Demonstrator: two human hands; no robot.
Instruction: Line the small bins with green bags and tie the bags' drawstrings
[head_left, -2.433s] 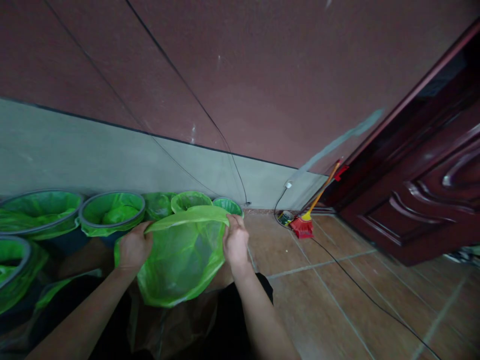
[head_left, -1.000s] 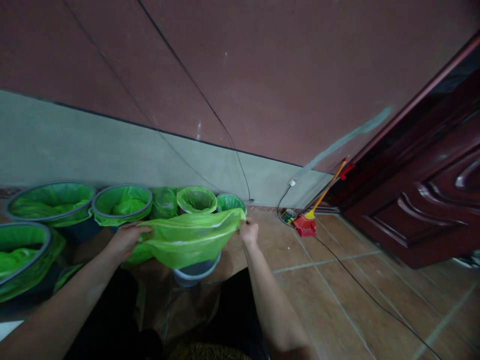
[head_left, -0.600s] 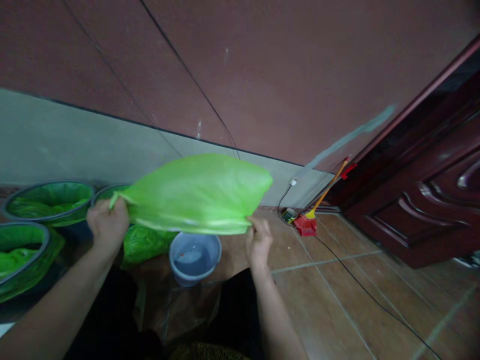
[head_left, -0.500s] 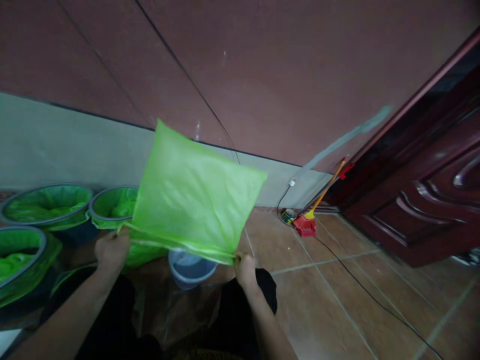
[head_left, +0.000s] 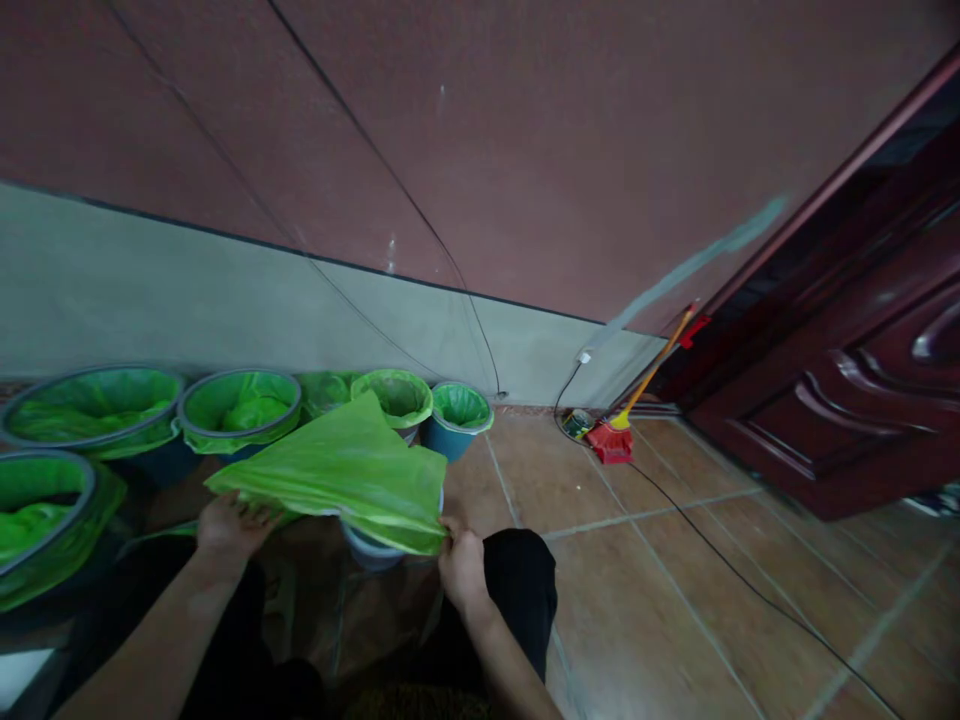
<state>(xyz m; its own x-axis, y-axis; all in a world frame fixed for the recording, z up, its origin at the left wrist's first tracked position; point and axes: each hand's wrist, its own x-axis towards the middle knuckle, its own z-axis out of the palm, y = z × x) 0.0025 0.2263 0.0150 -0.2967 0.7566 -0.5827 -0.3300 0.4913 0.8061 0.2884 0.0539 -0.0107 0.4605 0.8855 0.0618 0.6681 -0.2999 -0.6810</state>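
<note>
A bright green plastic bin bag [head_left: 352, 460] is stretched between my two hands, its far part sagging forward and downward. My right hand [head_left: 461, 562] pinches its right corner. At the left end, my left hand [head_left: 232, 525] has its fingers curled at the near edge, partly hidden by the plastic. Just beneath the bag stands a grey-blue bucket [head_left: 371, 550], mostly covered by it. Beyond the bag are a small bin [head_left: 397, 395] and a blue bin [head_left: 446, 435], both lined with green bags.
More green-lined bins stand at the left: a large bin [head_left: 97, 400], a round bin [head_left: 240, 400] and a near bin [head_left: 45, 510]. A red broom [head_left: 615, 440] leans by the dark red door [head_left: 832, 380]. A black cable [head_left: 750, 595] crosses the tiled floor.
The bag was held up flat and full; now it has dropped and folded forward. My hands have come slightly closer together. The bins behind it have come into sight.
</note>
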